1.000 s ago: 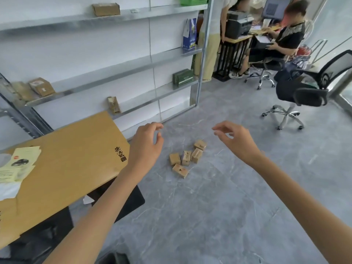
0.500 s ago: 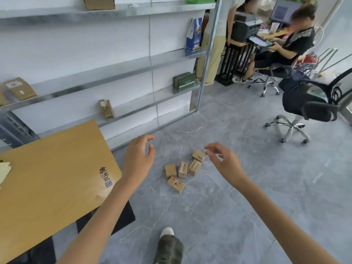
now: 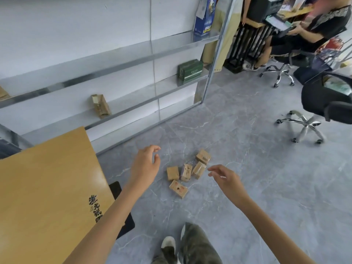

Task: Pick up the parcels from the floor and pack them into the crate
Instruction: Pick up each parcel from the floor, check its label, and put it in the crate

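Several small brown cardboard parcels (image 3: pixel 185 172) lie in a loose cluster on the grey tiled floor, one of them (image 3: pixel 178 188) nearest me and one (image 3: pixel 203 156) farthest. My left hand (image 3: pixel 145 165) hovers to the left of the cluster, fingers loosely curled and holding nothing. My right hand (image 3: pixel 225 179) reaches in from the right, its fingertips close to the rightmost parcel without touching it, and it is also free of any load. No crate shows in the head view.
A wooden table (image 3: pixel 47 197) fills the left foreground. A metal shelf rack (image 3: pixel 133 65) with a green box (image 3: pixel 190 72) lines the wall behind. Black office chairs (image 3: pixel 327 103) and a seated person (image 3: pixel 312 33) are at the right. My shoes (image 3: pixel 182 246) show below.
The camera has tilted down and come nearer the parcels. Both hands have dropped toward the cluster, and my shoes have entered the frame.
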`<state>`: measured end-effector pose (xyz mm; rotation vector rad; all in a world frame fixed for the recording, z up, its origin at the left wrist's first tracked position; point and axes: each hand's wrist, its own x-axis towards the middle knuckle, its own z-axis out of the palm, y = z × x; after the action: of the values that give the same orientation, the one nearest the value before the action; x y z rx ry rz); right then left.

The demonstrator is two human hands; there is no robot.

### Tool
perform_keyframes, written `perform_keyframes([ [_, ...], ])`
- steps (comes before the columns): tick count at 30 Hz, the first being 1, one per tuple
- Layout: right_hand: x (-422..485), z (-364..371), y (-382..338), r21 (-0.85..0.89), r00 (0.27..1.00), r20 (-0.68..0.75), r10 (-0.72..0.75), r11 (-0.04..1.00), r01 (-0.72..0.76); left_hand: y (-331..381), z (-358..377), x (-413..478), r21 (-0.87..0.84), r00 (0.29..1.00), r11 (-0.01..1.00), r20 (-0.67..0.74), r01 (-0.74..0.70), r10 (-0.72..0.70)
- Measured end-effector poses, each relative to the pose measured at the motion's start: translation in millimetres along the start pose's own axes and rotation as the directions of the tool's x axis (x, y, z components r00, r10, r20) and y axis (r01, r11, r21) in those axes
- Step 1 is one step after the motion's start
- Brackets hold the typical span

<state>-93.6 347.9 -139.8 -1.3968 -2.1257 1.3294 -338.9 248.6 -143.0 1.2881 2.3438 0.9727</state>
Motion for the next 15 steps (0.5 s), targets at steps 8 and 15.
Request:
perform_keyframes([
  [8,143.5,7.1,42.3,-0.037,0.983,0.092,0.161,0.987,-0.159,-24.7,70.9,129.5,-0.044,0.984,0.984,0.047,0.174,-0.171],
  [15,283.8,72.9,118.2,-0.092,0.926,0.217,0.309,0.951,-0.296,-103.7,172.7,207.9,-0.096,0.903,0.906,0.176,0.412,-0.392],
])
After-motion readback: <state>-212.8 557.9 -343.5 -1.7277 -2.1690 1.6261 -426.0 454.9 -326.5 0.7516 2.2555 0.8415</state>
